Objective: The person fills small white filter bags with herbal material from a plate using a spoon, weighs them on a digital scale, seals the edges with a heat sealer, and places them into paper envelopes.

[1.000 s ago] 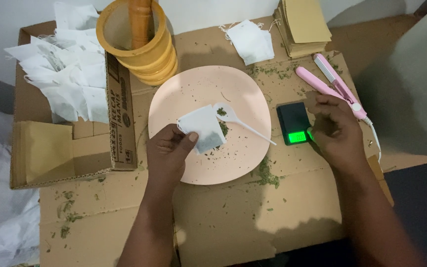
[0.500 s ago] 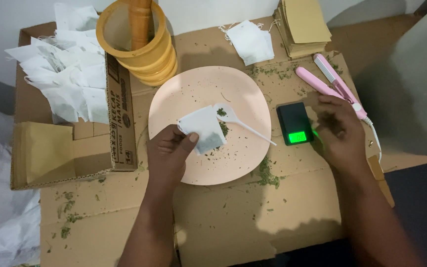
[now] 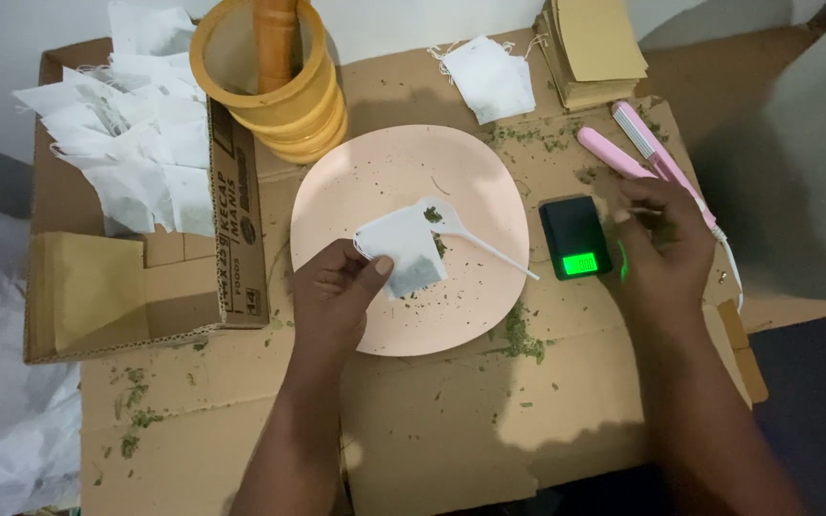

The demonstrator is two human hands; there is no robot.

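left hand [image 3: 336, 291]: fingers pinched on a small white tea bag [image 3: 402, 250], holding it over the pink plate [image 3: 403, 172]
tea bag: corner lies on the bowl of the white plastic spoon [image 3: 475, 239], whose handle runs right and nearer
scale [image 3: 576, 237]: just right of the plate
right hand [image 3: 660, 250]: loosely curled, holding nothing, beside the scale
pink sealer [image 3: 644, 153]: touching its fingertips, long axis slanting far-left to near-right
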